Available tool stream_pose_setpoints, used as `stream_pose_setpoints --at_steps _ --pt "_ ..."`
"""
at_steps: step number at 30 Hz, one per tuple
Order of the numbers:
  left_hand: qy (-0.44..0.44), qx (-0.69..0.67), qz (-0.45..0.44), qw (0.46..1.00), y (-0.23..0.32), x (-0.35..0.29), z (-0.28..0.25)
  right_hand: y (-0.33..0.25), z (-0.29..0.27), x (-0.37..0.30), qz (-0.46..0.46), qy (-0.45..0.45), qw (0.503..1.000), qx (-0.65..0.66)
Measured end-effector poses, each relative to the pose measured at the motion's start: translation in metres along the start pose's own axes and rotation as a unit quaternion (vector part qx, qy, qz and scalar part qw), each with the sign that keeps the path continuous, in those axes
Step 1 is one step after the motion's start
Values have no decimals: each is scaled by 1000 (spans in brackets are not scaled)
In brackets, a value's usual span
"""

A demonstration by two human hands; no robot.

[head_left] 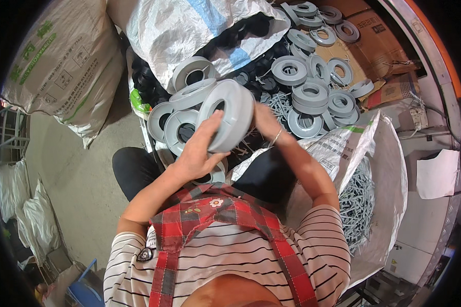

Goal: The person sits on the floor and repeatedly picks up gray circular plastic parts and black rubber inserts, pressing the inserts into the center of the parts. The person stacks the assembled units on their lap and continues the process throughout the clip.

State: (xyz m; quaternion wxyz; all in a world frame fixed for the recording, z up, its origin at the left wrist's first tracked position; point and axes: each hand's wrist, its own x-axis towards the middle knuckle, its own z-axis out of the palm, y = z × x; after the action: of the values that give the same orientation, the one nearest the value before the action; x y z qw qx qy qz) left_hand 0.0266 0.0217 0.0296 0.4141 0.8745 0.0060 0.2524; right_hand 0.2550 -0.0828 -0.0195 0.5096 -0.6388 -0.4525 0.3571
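Observation:
A grey plastic ring (236,118) with a deep rim is raised over my lap and tilted toward me. My left hand (202,146) grips its lower left side, with fingers reaching into the centre hole and the thumb along the bottom edge. Close against the ring's right side is my right hand (267,123), smeared by motion and with its fingers mostly hidden. Just beyond and to the left, several similar rings (193,92) lie in a loose heap, some leaning on one another.
More grey rings (312,92) pile up at the right on cardboard (379,38). Black parts (144,82) show beneath a white woven sack (164,38). An open sack (389,158) at my right holds thin grey plastic sticks (357,204). A full printed sack (66,66) stands at the left.

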Motion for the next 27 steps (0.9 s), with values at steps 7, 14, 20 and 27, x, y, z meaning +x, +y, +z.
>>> stream_pose_setpoints --at_steps 7,14,20,27 --pt "-313 76 -63 945 -16 -5 40 84 -161 -8 234 127 755 -599" --pt "-57 -355 -353 864 -35 8 35 47 -132 3 257 270 754 -541" --pt "204 -590 -386 679 -47 49 28 -44 -11 -6 -243 37 908 -340" --pt "217 -538 -419 699 -42 33 1 78 -42 103 74 169 921 -344"
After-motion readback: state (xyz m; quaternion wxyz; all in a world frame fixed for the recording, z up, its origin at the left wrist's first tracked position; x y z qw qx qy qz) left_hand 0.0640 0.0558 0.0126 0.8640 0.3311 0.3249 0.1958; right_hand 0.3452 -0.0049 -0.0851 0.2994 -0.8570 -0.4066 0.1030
